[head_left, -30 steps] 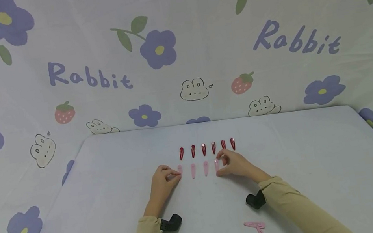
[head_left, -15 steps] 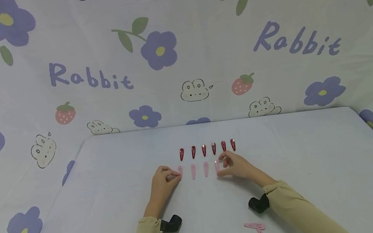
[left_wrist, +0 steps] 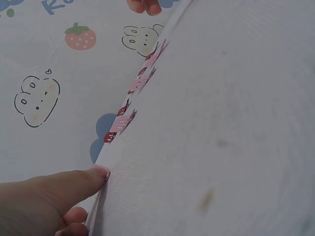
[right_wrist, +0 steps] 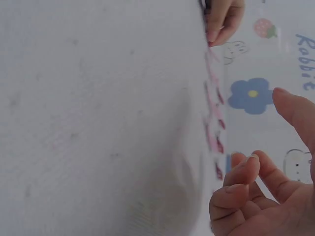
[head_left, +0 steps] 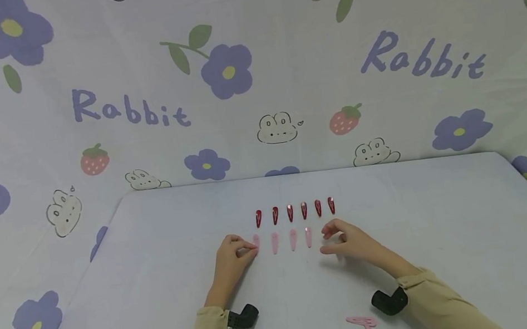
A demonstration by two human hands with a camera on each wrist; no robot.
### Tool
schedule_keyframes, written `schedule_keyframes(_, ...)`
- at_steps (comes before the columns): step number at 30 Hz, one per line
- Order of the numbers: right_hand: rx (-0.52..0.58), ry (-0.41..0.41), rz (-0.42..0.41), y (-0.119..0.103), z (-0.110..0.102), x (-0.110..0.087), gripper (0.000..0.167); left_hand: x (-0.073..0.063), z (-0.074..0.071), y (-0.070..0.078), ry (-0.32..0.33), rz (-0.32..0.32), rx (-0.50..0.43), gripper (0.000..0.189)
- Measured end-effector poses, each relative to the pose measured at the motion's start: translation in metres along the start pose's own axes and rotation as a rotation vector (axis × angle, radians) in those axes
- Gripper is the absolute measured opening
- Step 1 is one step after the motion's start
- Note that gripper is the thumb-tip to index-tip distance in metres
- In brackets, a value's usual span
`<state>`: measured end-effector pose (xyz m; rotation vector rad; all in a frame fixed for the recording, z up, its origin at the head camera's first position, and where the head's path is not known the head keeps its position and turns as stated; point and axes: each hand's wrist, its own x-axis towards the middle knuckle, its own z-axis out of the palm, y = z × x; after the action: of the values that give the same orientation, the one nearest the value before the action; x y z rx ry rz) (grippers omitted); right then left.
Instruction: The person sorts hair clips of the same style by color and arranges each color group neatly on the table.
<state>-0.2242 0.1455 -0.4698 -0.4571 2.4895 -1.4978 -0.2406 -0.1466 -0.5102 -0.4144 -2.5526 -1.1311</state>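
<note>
Several pink snap hair clips stand in a row across the white table. At the row's left end, my left hand pinches the lower end of the leftmost pink hair clip between thumb and fingertips. In the left wrist view the thumb covers most of that clip. My right hand is just right of the rightmost pink hair clip, apart from it. Its thumb and fingers are spread and loosely bent, with nothing between them, as the right wrist view also shows.
Behind the pink row lies a row of several dark red hair clips. Two loose pink hair clips overlap near the front of the white table. A patterned cloth hangs behind the table.
My right hand has let go of the rightmost pink hair clip and drawn back to the right, its fingers more spread. The left hand has stayed in place.
</note>
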Motion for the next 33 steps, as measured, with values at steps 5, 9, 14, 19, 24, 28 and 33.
schedule_keyframes(5, 0.056, 0.016, -0.037, -0.011, -0.005, -0.016, 0.039, -0.002, 0.000, -0.002, -0.006, -0.020, -0.005, 0.007)
schedule_keyframes(9, 0.071, 0.030, -0.099, -0.016, -0.005, -0.030, 0.036, -0.002, 0.000, -0.005, -0.007, -0.025, 0.011, 0.007)
schedule_keyframes(14, 0.072, 0.056, -0.157, -0.016, -0.006, -0.049, 0.029, -0.001, 0.000, -0.005, -0.007, -0.013, 0.008, 0.007)
schedule_keyframes(19, 0.054, 0.018, -0.181, -0.012, -0.003, -0.069, 0.026, -0.001, 0.000, -0.004, -0.001, -0.016, -0.004, 0.007)
schedule_keyframes(24, 0.017, -0.032, -0.185, -0.008, 0.000, -0.089, 0.022, 0.000, 0.000, -0.001, 0.001, -0.015, -0.012, 0.007)
schedule_keyframes(28, -0.029, -0.045, -0.237, -0.001, 0.002, -0.102, 0.014, 0.000, 0.000, -0.001, 0.002, -0.014, -0.009, 0.008)
schedule_keyframes(33, -0.134, -0.057, -0.302, 0.010, 0.003, -0.113, 0.012, 0.000, 0.000, -0.001, -0.003, -0.023, -0.009, 0.008)
